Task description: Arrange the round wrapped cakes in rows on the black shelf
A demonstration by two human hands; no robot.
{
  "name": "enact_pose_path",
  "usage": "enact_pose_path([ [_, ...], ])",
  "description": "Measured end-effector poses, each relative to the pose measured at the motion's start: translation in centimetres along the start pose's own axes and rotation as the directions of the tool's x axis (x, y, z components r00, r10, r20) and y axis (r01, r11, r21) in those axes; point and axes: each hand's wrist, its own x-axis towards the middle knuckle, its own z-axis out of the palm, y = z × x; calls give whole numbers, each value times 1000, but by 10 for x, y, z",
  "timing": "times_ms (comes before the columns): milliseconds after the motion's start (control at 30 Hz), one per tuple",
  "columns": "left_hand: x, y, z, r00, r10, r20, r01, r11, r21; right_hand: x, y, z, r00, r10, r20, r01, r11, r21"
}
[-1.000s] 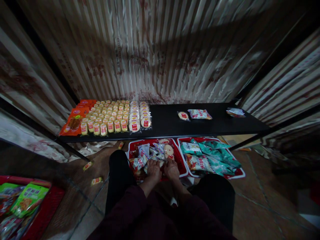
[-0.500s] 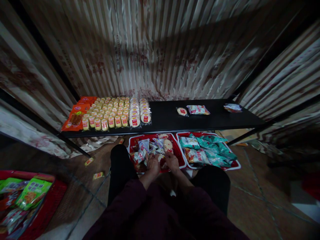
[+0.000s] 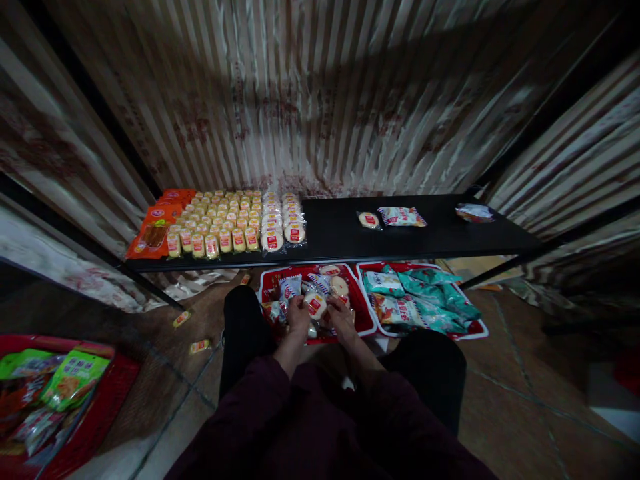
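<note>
Between my two hands, above the middle red basket, is a round pale wrapped cake with a red label. My left hand pinches its left side, and my right hand grips its right side. Below them in the basket lie striped snack packets and more round wrapped cakes. On the black shelf ahead, two columns of similar round cakes stand beside rows of small yellow wrapped cakes. A single round cake lies farther right.
Right of the middle basket, another red basket holds green packets. A striped packet and a clear-wrapped item lie on the shelf. Orange packets fill its left end. Small yellow packs lie on the floor; a red crate stands left.
My hands were down among the packets in the basket. Now they hold a round cake up between them, its red label facing me. The view has shifted slightly.
</note>
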Motion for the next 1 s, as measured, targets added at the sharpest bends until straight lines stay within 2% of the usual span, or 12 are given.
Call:
enact_pose_path([
  [133,1,-2,0,999,-42,-13,40,992,-119,-1,-4,8,990,142,14,-141,962,233],
  [233,-2,0,-1,998,-52,-27,48,991,-126,1,-13,13,987,161,0,-153,938,310],
  [333,-4,4,-1,999,-46,-14,44,991,-124,5,-24,17,989,137,-51,-112,936,335],
  [567,-1,4,-4,999,-46,-22,43,991,-124,9,-42,23,994,108,4,-103,929,354],
  [767,3,11,-3,999,-27,-28,22,984,-177,12,-43,24,986,163,23,-158,896,416],
  [1000,8,17,3,998,-51,-31,44,976,-215,7,-41,24,987,153,40,-155,894,421],
])
